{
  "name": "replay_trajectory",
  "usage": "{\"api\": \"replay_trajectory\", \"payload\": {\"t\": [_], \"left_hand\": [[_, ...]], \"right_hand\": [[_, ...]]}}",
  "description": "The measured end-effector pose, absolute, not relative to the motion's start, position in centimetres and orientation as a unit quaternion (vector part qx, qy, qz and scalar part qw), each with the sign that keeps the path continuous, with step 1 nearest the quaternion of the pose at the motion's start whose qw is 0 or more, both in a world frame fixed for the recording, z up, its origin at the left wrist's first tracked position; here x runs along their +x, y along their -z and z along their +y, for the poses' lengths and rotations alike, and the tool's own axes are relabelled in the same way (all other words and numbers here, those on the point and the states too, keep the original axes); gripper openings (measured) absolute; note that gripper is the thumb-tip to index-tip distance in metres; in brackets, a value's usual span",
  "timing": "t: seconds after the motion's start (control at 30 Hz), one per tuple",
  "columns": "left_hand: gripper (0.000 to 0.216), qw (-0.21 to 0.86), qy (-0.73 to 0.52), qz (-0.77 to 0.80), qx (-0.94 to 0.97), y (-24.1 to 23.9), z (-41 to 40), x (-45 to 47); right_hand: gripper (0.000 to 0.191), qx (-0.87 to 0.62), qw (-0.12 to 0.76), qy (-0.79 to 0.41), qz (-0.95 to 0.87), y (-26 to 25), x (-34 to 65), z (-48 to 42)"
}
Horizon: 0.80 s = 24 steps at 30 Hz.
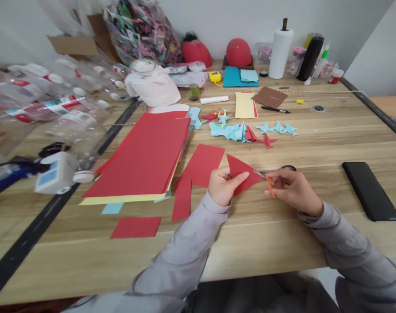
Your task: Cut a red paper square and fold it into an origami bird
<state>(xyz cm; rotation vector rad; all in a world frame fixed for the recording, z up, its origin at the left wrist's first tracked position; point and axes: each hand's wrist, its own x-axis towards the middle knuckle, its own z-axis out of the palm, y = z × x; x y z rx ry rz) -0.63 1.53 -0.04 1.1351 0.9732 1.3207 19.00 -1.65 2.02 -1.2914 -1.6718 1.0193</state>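
My left hand [224, 186] pinches a folded piece of red paper [239, 168], roughly triangular, with the thumb lying on top. In my right hand [294, 189] is a pair of scissors [270, 186] with orange handles, its blades at the paper's right edge. Part of the handles is hidden by my fingers. Beside my left hand lie a larger sheet of red paper [204, 163] and a narrow red strip [182, 200]. Another red paper piece [136, 227] rests nearer the table's front edge.
A stack of coloured sheets [142, 152] lies at left, near many plastic bottles [67, 108]. Folded paper cranes [230, 131] sit further back, with a black pen [275, 109] behind them. A phone [370, 190] is at right. A white bottle [280, 54] stands at the back.
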Motion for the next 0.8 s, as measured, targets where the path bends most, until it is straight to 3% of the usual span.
{"api": "replay_trajectory", "payload": {"t": [0.8], "left_hand": [[0.019,0.53,-0.564,0.417,0.478,0.0,1.6,-0.77]], "right_hand": [[0.032,-0.527,0.388,-0.414,-0.633,-1.64,18.91,-1.75]]}}
